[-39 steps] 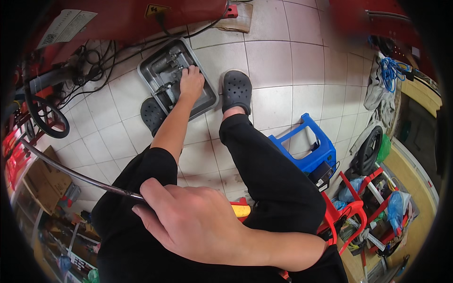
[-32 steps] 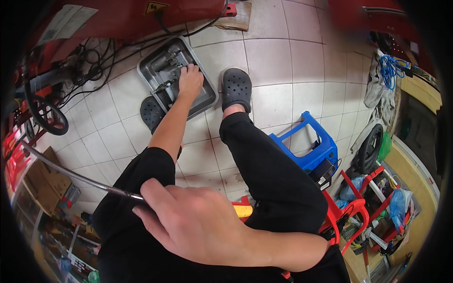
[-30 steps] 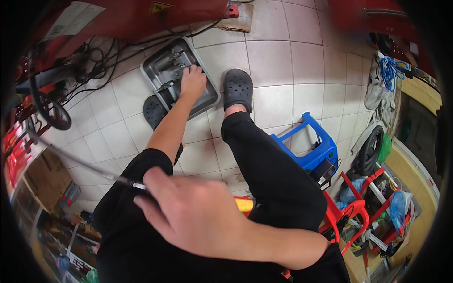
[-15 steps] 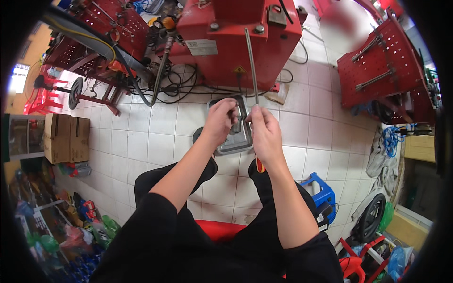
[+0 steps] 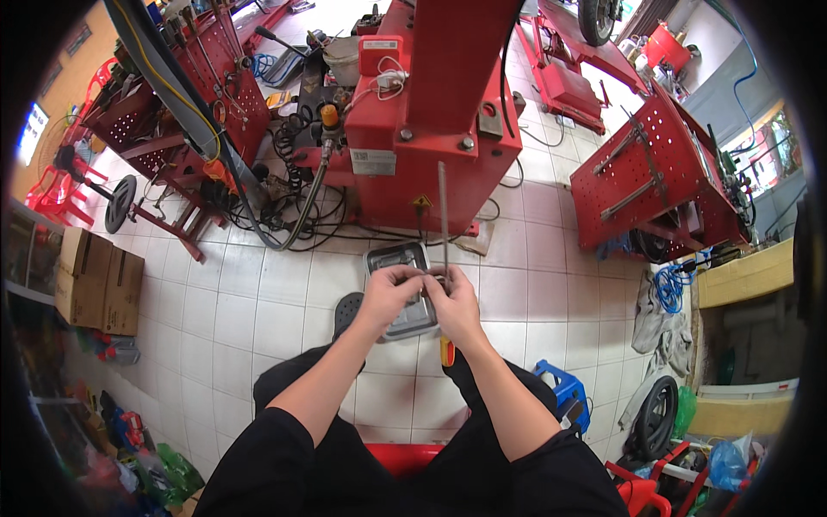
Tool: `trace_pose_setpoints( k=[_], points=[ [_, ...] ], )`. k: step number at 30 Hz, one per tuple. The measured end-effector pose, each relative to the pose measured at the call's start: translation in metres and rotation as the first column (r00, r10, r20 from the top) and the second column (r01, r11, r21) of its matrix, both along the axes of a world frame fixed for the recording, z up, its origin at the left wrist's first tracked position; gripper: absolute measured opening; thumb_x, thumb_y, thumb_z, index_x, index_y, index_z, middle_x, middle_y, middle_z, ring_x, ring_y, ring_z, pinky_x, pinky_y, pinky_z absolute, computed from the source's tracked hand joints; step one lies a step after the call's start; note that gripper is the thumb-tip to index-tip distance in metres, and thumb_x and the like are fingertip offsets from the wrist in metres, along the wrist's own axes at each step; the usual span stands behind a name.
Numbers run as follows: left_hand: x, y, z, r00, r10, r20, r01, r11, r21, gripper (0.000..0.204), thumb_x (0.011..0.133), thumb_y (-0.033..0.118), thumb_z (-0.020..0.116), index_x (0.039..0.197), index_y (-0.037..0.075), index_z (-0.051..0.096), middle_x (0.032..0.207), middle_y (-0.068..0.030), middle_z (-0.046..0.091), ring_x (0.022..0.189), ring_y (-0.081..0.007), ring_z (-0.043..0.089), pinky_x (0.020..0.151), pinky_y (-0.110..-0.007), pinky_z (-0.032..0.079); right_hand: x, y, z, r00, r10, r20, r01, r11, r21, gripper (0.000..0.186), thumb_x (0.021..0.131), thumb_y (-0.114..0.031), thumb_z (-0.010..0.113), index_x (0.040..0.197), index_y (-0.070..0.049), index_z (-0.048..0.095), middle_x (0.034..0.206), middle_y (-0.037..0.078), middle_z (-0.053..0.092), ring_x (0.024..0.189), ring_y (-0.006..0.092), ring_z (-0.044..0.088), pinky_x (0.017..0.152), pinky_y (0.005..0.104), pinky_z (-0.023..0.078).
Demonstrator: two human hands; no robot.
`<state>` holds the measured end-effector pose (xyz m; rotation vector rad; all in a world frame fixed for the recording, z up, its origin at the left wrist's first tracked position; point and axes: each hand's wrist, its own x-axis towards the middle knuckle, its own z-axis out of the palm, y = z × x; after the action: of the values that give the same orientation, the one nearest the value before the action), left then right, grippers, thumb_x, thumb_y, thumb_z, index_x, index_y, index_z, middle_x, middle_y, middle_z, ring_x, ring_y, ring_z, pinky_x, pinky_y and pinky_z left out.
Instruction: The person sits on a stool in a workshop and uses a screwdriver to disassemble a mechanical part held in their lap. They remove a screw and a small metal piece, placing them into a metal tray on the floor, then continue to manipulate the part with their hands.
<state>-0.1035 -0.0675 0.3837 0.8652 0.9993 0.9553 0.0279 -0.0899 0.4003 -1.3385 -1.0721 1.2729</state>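
Note:
Over a grey metal tray (image 5: 411,331) on the floor, my left hand (image 5: 388,298) and my right hand (image 5: 457,307) meet at the fingertips. My right hand is closed round a long screwdriver (image 5: 444,211). Its thin shaft points away from me, and its red-and-yellow handle shows below the palm. The fingers of my left hand are pinched together against those of the right. A small metal part seems to be between them, but the fingers mostly hide it. Dark parts or liquid lie in the tray; I cannot tell which.
A red machine (image 5: 392,202) stands just beyond the tray, with black cables along its base. Red perforated tool carts stand at left and right (image 5: 616,202). A blue plastic stool-like object (image 5: 564,392) is near my right knee. Cardboard boxes (image 5: 96,280) sit at far left.
My hands have come together; before, they were apart, with a cylindrical metal part under the left. The view has tilted up, showing more of the machine and carts.

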Motion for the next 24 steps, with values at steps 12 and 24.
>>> trace_pose_setpoints(
  k=[12,24],
  points=[
    [0.005,0.005,0.009,0.999,-0.007,0.043,0.010,0.996,-0.088,0.023,0.084,0.015,0.058,0.103,0.003,0.065,0.072,0.0054,0.056,0.061,-0.0015,0.041,0.056,-0.018,0.033,0.017,0.015,-0.015,0.986,-0.077,0.149,0.068,0.996,0.065,0.011,0.088,-0.008,0.053,0.091,0.002,0.053,0.077,0.004,0.057,0.067,0.0087,0.052,0.061,0.0227,0.042],
    [0.012,-0.004,0.018,0.995,-0.006,0.098,0.007,1.000,-0.017,0.021,0.084,0.013,0.058,0.101,0.004,0.065,0.073,0.0063,0.056,0.063,-0.0020,0.041,0.056,-0.018,0.034,0.015,0.012,-0.006,0.985,-0.110,0.130,0.101,0.992,0.077,0.013,0.087,-0.011,0.054,0.088,0.002,0.054,0.074,0.002,0.057,0.050,0.0030,0.041,0.043,0.0204,0.033]
  ],
)
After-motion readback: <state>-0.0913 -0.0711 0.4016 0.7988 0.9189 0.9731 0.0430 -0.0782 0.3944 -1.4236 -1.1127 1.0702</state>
